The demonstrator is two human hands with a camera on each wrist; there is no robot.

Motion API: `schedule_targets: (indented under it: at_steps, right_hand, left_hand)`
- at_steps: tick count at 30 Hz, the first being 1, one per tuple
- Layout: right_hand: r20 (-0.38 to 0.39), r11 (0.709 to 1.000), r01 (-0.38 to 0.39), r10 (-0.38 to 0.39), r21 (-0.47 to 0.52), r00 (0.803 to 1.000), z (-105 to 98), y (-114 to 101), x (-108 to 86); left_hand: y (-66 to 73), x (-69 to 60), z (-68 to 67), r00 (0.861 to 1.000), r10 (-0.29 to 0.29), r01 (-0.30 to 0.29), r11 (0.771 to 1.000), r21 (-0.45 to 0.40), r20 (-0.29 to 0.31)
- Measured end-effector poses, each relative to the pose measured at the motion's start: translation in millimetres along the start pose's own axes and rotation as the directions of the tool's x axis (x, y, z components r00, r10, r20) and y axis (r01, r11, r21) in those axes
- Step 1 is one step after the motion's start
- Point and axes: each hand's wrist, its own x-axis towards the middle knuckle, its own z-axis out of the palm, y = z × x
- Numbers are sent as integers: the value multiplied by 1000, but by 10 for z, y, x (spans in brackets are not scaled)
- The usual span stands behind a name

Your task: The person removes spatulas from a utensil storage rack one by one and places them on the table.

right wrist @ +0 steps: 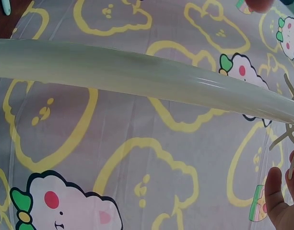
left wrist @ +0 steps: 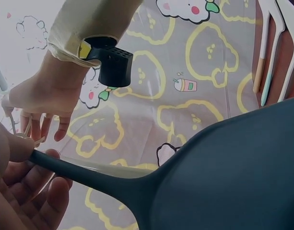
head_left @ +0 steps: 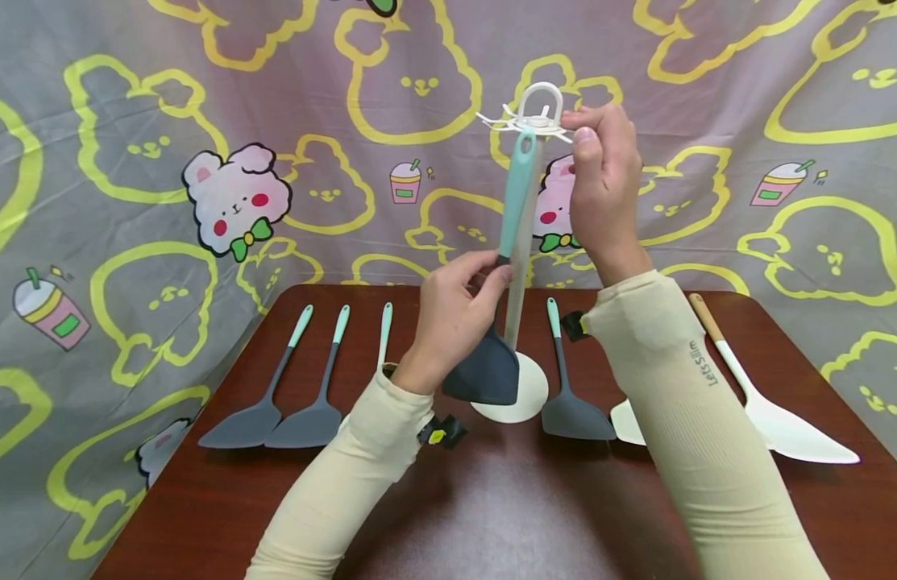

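Note:
My left hand (head_left: 451,314) grips a spatula (head_left: 484,374) by its dark neck, the mint handle up and the dark grey blade down. The handle's holed end is at the hooks of a white utensil rack (head_left: 538,121); whether a hook passes through the hole I cannot tell. My right hand (head_left: 609,173) pinches a hook on the rack's right side, below its loop top. In the left wrist view, the spatula's blade (left wrist: 228,172) fills the lower right. The rack's pole (right wrist: 137,72) crosses the right wrist view, with right-hand fingertips (right wrist: 274,187) by the hooks.
The rack's round base (head_left: 531,395) stands on a brown table (head_left: 484,499). Grey spatulas (head_left: 245,424) with mint handles lie left of it, another grey spatula (head_left: 573,415) right. Farther right is a white spatula (head_left: 796,427) with a wooden handle. A patterned curtain (head_left: 274,64) hangs behind.

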Motion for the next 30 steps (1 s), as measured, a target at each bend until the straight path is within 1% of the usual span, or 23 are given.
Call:
schedule_targets:
  at_steps: [8, 14, 20, 24, 26, 30]
  right_hand:
    - [13, 1000, 26, -26, -5, 1000, -7, 33, -4]
    - [32, 999, 43, -42, -21, 999, -5, 46, -5]
    - [21, 999, 34, -34, -7, 999, -4, 40, -8]
    - [13, 1000, 24, -24, -2, 1000, -14, 34, -9]
    - [6, 1000, 13, -13, 4, 1000, -11, 23, -7]
    - [-7, 1000, -15, 15, 20, 1000, 6, -2, -5]
  left_hand:
    - [40, -43, -50, 1000, 29, -29, 999, -28, 3]
    - [44, -93, -137, 999, 34, -33, 999, -8, 8]
    - [21, -110, -251, 999, 38, -39, 999, 29, 35]
    - [-16, -108, -326, 997, 9, -13, 999, 47, 72]
    - [-42, -100, -371, 995, -17, 12, 998, 56, 94]
    - [-106, -66, -471, 985, -98, 82, 990, 114, 145]
